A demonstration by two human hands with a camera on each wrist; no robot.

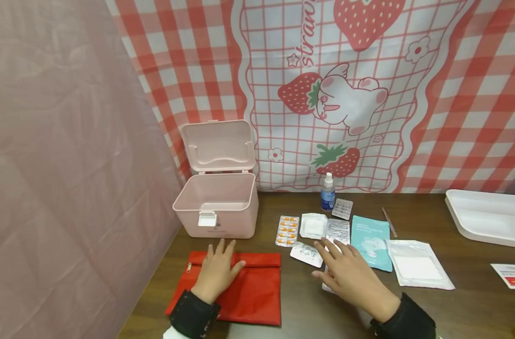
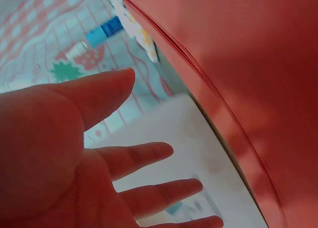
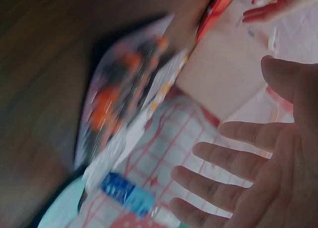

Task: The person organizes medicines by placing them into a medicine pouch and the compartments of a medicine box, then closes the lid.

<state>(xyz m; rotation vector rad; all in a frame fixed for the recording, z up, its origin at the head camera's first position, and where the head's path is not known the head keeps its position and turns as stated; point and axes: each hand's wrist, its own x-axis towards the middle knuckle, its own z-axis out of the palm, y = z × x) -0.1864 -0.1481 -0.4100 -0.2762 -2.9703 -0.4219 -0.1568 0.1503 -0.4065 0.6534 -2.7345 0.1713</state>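
My left hand (image 1: pixel 217 270) is over a red zip pouch (image 1: pixel 257 296), fingers spread and holding nothing. In the left wrist view, red fabric (image 2: pixel 258 69) fills the right side beyond the straight fingers. To the right, my right hand (image 1: pixel 352 275) hovers with extended fingers over a small spread of medical items, partly covering a blister pack (image 1: pixel 327 286) beneath it. Around its fingertips lie a white packet (image 1: pixel 307 254), a silver blister pack (image 1: pixel 338 230) and a square gauze packet (image 1: pixel 313 226). A blister pack of orange capsules (image 1: pixel 287 231) sits farther left.
An open pink box (image 1: pixel 223 227) stands behind the pouch, its lid tipped back. A blue-labelled spray bottle (image 1: pixel 327 193) is by the curtain. Right of the hand are a teal packet (image 1: pixel 369 235), a white dressing pack (image 1: pixel 420 266) and a white tray (image 1: pixel 490 216).
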